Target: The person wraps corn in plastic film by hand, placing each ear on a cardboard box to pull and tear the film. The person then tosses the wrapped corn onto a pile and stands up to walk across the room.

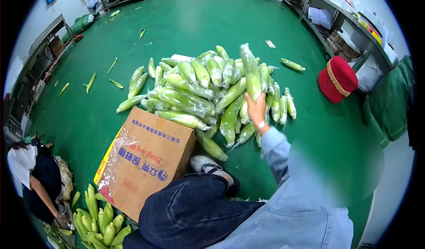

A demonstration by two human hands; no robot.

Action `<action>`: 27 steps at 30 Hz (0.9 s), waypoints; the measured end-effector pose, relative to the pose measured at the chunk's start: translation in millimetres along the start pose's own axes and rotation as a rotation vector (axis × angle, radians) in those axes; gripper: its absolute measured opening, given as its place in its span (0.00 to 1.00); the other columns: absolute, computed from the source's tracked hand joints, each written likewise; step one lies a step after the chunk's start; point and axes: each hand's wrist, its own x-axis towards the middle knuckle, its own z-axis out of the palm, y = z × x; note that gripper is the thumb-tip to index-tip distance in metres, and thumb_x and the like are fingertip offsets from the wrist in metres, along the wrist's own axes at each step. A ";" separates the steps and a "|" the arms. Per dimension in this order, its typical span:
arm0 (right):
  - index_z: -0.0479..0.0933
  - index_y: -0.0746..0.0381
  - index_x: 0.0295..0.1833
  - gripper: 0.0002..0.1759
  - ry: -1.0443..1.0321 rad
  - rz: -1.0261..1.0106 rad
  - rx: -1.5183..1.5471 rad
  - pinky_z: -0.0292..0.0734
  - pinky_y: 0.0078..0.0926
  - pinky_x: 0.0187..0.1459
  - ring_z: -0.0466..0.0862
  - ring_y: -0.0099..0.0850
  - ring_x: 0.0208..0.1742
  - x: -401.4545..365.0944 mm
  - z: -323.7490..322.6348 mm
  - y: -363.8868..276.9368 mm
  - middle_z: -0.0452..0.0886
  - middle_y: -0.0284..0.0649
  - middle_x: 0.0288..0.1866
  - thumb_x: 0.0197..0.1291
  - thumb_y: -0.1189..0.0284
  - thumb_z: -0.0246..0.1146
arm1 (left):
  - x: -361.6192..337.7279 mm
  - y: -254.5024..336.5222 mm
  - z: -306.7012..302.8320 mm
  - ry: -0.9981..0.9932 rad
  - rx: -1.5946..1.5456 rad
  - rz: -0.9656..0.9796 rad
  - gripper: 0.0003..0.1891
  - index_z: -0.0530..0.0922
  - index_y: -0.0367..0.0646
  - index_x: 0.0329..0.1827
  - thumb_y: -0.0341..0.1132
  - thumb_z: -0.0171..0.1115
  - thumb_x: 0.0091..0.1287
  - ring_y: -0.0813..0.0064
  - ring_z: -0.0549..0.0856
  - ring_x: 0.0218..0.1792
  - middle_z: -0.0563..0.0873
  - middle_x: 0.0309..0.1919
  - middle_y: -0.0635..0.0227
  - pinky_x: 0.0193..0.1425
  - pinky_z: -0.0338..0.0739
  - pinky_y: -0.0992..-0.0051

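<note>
In the head view my right hand (256, 109) is closed around the lower end of a plastic-wrapped ear of corn (251, 74), which points up and away from me. It is over the right part of a large pile of wrapped corn (190, 89) on the green floor. My left hand does not show. A cardboard box (146, 154) with blue and red printing stands between the pile and my bent knee.
Unwrapped corn (104, 224) is heaped at the lower left, near a crouching person (42, 182). A red stool (338, 79) stands at the right before metal shelves (349, 23). Loose husks (90, 82) lie on the floor at the left.
</note>
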 end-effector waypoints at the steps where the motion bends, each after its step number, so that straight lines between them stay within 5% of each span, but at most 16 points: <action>1: 0.62 0.70 0.44 0.25 0.082 -0.129 -0.144 0.72 0.43 0.41 0.78 0.55 0.39 21.6 7.2 23.2 0.77 0.60 0.35 0.55 0.62 0.63 | -2.6 -4.4 -0.2 0.012 -0.013 -0.006 0.25 0.73 0.35 0.53 0.48 0.58 0.63 0.62 0.78 0.48 0.79 0.48 0.57 0.51 0.73 0.65; 6: 0.51 0.72 0.63 0.33 -0.054 -0.119 -0.488 0.71 0.44 0.45 0.74 0.57 0.47 69.4 12.5 60.8 0.67 0.62 0.52 0.57 0.70 0.57 | -18.1 -24.6 7.6 0.040 -0.134 -0.042 0.25 0.72 0.34 0.53 0.47 0.58 0.63 0.63 0.77 0.47 0.79 0.48 0.56 0.52 0.72 0.66; 9: 0.52 0.66 0.68 0.35 -0.178 -0.172 -1.016 0.72 0.41 0.47 0.73 0.47 0.53 43.2 17.6 60.0 0.65 0.55 0.57 0.53 0.74 0.53 | -27.3 -52.1 10.0 0.023 -0.299 -0.083 0.26 0.72 0.33 0.54 0.47 0.59 0.63 0.64 0.77 0.47 0.79 0.48 0.56 0.53 0.72 0.67; 11: 0.68 0.65 0.58 0.26 -0.139 -0.359 -1.181 0.73 0.37 0.47 0.75 0.41 0.51 11.0 26.0 58.1 0.72 0.48 0.56 0.52 0.67 0.56 | -36.3 -84.3 10.2 0.001 -0.462 -0.148 0.26 0.71 0.32 0.54 0.46 0.59 0.63 0.65 0.77 0.47 0.79 0.48 0.56 0.53 0.71 0.67; 12: 0.76 0.64 0.47 0.21 -0.602 -0.359 -1.219 0.75 0.36 0.44 0.79 0.40 0.48 -8.1 23.0 14.4 0.77 0.49 0.50 0.52 0.60 0.58 | -41.1 -107.4 13.2 0.011 -0.578 -0.191 0.26 0.71 0.32 0.54 0.46 0.59 0.63 0.65 0.77 0.47 0.79 0.48 0.56 0.53 0.71 0.68; 14: 0.81 0.64 0.35 0.25 -0.852 -0.333 -1.149 0.78 0.40 0.38 0.83 0.45 0.37 -53.0 39.1 -49.0 0.82 0.49 0.35 0.52 0.50 0.60 | -43.6 -134.6 32.9 0.069 -0.781 -0.165 0.26 0.71 0.31 0.54 0.46 0.59 0.63 0.65 0.77 0.46 0.79 0.48 0.56 0.53 0.71 0.68; 15: 0.81 0.63 0.34 0.24 -0.904 -0.482 -1.141 0.78 0.40 0.38 0.83 0.45 0.35 -68.8 54.5 -66.4 0.82 0.48 0.32 0.52 0.50 0.60 | -40.1 -156.1 37.8 0.134 -0.854 -0.067 0.26 0.71 0.31 0.54 0.45 0.59 0.63 0.66 0.77 0.46 0.79 0.48 0.56 0.54 0.71 0.68; 16: 0.81 0.63 0.33 0.24 -1.005 -0.545 -1.033 0.78 0.41 0.37 0.83 0.45 0.35 -83.9 69.7 -92.7 0.82 0.48 0.32 0.52 0.50 0.59 | -78.5 -25.6 -19.3 0.227 -0.652 -0.036 0.25 0.69 0.30 0.57 0.42 0.57 0.64 0.60 0.74 0.54 0.73 0.56 0.49 0.58 0.67 0.67; 19: 0.81 0.61 0.32 0.25 -1.140 -0.790 -0.772 0.77 0.41 0.36 0.82 0.44 0.35 -123.6 135.9 -152.5 0.82 0.47 0.33 0.54 0.48 0.57 | -51.1 35.2 -41.7 0.294 -0.388 0.500 0.20 0.67 0.30 0.54 0.34 0.58 0.64 0.68 0.76 0.45 0.76 0.48 0.56 0.51 0.70 0.70; 20: 0.81 0.60 0.32 0.25 -1.117 -0.839 -0.719 0.77 0.41 0.37 0.82 0.44 0.35 -130.7 163.8 -153.1 0.82 0.47 0.33 0.55 0.47 0.56 | -77.2 128.5 -76.0 0.104 -0.769 0.536 0.17 0.68 0.32 0.51 0.30 0.60 0.61 0.69 0.78 0.40 0.78 0.44 0.59 0.47 0.73 0.72; 22: 0.81 0.60 0.33 0.25 -1.105 -0.890 -0.752 0.76 0.41 0.38 0.82 0.44 0.37 -160.0 212.2 -170.7 0.82 0.47 0.34 0.55 0.47 0.55 | -83.2 218.7 -92.7 0.052 -0.697 0.689 0.19 0.70 0.33 0.49 0.28 0.64 0.56 0.68 0.80 0.37 0.80 0.40 0.59 0.43 0.74 0.71; 24: 0.81 0.60 0.34 0.26 -1.133 -0.888 -0.831 0.76 0.41 0.39 0.82 0.44 0.38 -177.6 242.6 -172.3 0.82 0.47 0.35 0.55 0.47 0.55 | -68.8 275.2 -80.3 0.217 -0.342 0.961 0.26 0.70 0.33 0.50 0.37 0.69 0.51 0.56 0.79 0.41 0.79 0.40 0.53 0.48 0.73 0.66; 25: 0.81 0.60 0.33 0.26 -1.169 -0.926 -0.868 0.76 0.39 0.38 0.82 0.43 0.38 -182.7 264.0 -160.7 0.82 0.47 0.35 0.55 0.46 0.54 | -70.2 305.4 -72.4 0.142 -0.290 0.955 0.29 0.69 0.34 0.51 0.41 0.70 0.50 0.52 0.77 0.43 0.78 0.42 0.52 0.49 0.72 0.63; 27: 0.80 0.60 0.32 0.26 -1.203 -0.964 -0.900 0.76 0.36 0.37 0.82 0.42 0.38 -184.4 288.5 -147.4 0.82 0.47 0.35 0.55 0.46 0.54 | -44.8 337.4 -25.8 0.316 -0.084 1.103 0.31 0.69 0.38 0.51 0.46 0.70 0.48 0.56 0.76 0.44 0.77 0.43 0.56 0.46 0.70 0.62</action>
